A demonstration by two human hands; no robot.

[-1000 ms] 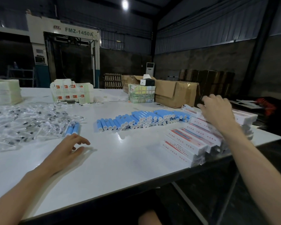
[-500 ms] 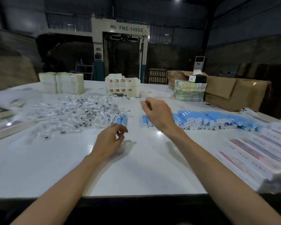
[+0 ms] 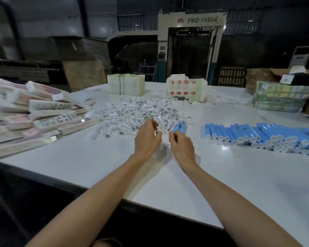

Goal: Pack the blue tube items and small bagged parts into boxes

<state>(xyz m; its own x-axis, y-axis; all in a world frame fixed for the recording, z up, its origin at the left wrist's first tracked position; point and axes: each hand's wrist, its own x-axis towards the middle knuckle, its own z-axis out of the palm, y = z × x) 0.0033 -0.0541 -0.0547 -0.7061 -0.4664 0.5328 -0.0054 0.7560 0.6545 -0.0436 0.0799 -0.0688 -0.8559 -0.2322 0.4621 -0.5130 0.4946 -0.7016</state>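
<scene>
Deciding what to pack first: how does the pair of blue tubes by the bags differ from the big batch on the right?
The pair of blue tubes is just two, side by side; the big batch holds many, in overlapping rows. The pair lies at the edge of the bagged parts, beyond the right hand; the batch lies apart, further right. Both are blue and lie on the white table.

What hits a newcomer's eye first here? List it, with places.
The bright blue tubes stand out first, laid in a long bank on the right of the white table. A pile of small clear bags fills the middle, and a heap of long white boxes sprawls at the left. The left hand and right hand hover close together before the bags.
</scene>
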